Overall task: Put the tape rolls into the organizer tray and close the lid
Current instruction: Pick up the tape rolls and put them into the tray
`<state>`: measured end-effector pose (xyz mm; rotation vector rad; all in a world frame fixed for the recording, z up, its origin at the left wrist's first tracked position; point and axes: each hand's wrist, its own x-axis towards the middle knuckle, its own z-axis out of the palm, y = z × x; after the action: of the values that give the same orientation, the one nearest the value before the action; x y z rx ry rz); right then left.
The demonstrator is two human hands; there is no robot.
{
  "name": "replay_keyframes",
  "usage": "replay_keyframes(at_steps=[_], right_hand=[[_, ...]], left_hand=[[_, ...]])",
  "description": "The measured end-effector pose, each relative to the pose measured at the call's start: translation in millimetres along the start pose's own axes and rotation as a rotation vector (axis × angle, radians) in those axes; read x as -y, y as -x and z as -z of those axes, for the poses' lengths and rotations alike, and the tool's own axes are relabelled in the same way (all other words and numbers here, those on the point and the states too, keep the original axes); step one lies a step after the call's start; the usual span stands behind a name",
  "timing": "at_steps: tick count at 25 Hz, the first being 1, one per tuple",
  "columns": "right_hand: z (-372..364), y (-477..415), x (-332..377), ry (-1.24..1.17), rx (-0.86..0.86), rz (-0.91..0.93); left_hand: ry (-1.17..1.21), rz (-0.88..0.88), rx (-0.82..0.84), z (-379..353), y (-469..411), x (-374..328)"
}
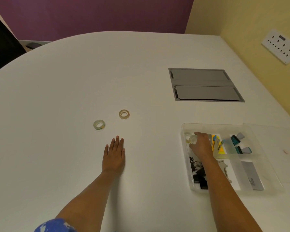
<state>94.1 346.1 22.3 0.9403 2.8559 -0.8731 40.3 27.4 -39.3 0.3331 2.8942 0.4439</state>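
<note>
Two small tape rolls lie flat on the white table: a clear one [99, 125] and a tan one [124, 114] a little farther back and to its right. My left hand [114, 156] rests flat on the table just in front of them, fingers together, holding nothing. My right hand [201, 144] reaches into the far-left compartment of the clear organizer tray [184, 131] and grips a clear tape roll [192, 139]. Another roll [187, 135] seems to lie in that compartment. The tray's transparent lid [274, 148] lies open to the right.
The tray also holds black binder clips [197, 174], teal clips [236, 141], yellow notes, a metal tool and a grey card [252, 176]. A grey cable hatch [204, 85] is set into the table behind the tray. A yellow wall with sockets [279, 46] stands on the right.
</note>
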Motion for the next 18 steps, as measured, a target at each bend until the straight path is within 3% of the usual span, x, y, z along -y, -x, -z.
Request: replay_keyframes(at_steps=[8, 18], right_hand=[[-8.0, -11.4, 1.5, -0.119, -0.115, -0.006], [-12.3, -13.0, -1.8, -0.077, -0.118, 0.02]], left_hand=[[-0.028, 0.0, -0.006, -2.2, 0.1, 2.0], [-0.002, -0.004, -0.029, -6.9, 0.1, 4.8]])
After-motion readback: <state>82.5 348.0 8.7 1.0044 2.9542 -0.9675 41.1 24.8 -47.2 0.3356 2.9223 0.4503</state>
